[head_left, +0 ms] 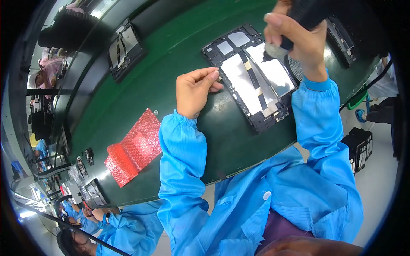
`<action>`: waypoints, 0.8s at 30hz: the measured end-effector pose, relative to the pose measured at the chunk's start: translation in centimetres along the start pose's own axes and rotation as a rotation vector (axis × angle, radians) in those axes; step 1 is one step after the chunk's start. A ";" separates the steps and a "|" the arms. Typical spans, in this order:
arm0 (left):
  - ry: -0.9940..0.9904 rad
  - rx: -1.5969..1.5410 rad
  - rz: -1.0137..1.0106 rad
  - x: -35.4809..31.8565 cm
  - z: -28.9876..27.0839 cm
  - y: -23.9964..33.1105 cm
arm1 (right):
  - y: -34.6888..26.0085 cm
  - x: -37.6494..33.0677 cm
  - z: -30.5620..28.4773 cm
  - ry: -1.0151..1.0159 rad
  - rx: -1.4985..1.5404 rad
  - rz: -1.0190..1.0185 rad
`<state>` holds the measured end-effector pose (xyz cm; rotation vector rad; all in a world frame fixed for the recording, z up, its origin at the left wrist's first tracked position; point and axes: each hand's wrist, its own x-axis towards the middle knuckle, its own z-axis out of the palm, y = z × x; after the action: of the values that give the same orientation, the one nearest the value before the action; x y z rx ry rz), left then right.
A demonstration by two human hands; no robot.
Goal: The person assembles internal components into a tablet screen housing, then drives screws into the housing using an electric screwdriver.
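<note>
An opened tablet [252, 81] lies on the green conveyor belt [171, 51], its black frame showing silver shielding plates and flat ribbon cables. My left hand [194, 91] rests on the belt at the tablet's left edge, fingertips curled and touching the frame. My right hand [294, 36] grips a black electric screwdriver [301, 19] from above, its tip down on the upper middle of the tablet. Both arms wear blue sleeves.
A red bubble-wrap bag [134, 147] lies on the belt to my left. Another opened tablet [124, 47] sits further along, and one more [341, 38] on the right. A co-worker in blue [124, 226] works at lower left. Black trays [358, 147] stand on the floor.
</note>
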<state>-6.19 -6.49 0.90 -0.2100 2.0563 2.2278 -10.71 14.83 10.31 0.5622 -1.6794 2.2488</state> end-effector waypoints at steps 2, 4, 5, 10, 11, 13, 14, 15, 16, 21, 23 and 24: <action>-0.022 -0.034 0.006 0.4 0.7 -0.4 | -0.2 0.3 1.3 -0.115 0.065 0.028; 0.034 -0.059 0.020 0.4 1.3 -0.6 | 2.2 1.5 2.1 -0.181 0.109 0.016; 0.031 -0.066 0.020 0.5 1.7 -0.6 | 4.7 3.4 2.6 -0.398 0.313 -0.356; 0.058 0.210 0.159 0.7 1.5 -2.2 | 6.6 3.4 4.0 -0.636 0.343 -0.730; 0.062 0.205 0.156 0.8 1.4 -2.4 | 7.1 3.3 4.0 -0.619 0.306 -0.763; 0.080 0.231 0.192 1.0 0.9 -2.7 | 4.1 0.6 4.8 -0.477 0.209 -0.323; 0.077 0.227 0.190 1.1 1.1 -2.6 | 3.0 -0.3 4.7 -0.312 0.090 0.100; 0.056 0.224 0.143 1.1 1.3 -2.1 | 3.1 -0.3 4.7 -0.313 0.090 0.103; 0.035 0.220 0.096 1.1 1.3 -1.8 | 3.3 -0.4 4.8 -0.330 0.092 0.132; 0.003 0.222 0.110 1.6 1.1 -2.0 | 6.3 -0.4 4.9 -0.419 -0.016 -0.075; 0.000 0.200 0.090 1.4 1.0 -2.0 | 6.8 -0.4 5.1 -0.408 -0.022 -0.070; 0.016 0.152 0.014 1.2 1.0 -1.6 | 6.5 -0.4 5.2 -0.410 -0.023 -0.067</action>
<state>-7.17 -5.34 -0.84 -0.2016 2.2294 2.0705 -12.49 8.04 5.90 1.1177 -1.8293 2.1690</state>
